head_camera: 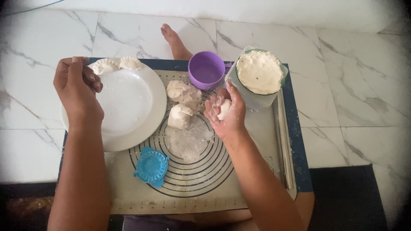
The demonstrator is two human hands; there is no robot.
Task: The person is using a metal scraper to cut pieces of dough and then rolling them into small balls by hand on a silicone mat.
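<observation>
Your right hand (224, 113), fingers curled on small white dough ball (224, 109); big dough lumps (183, 102) at 9 o'clock, nearer it. Left hand (78, 87) loosely closed, empty, over white round plate (128, 107).

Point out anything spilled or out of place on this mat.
Nothing is damaged or tipped. Only a loose dusting of flour is smeared across the mat rings below the dough lumps.

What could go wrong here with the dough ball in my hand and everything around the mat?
The dough ball sits in the floury right hand and may stick to the palm. That hand is close to the container of white filling and the purple cup; a careless move could tip either. The left hand hovers over the white plate near the two shaped dumplings and might squash them.
</observation>
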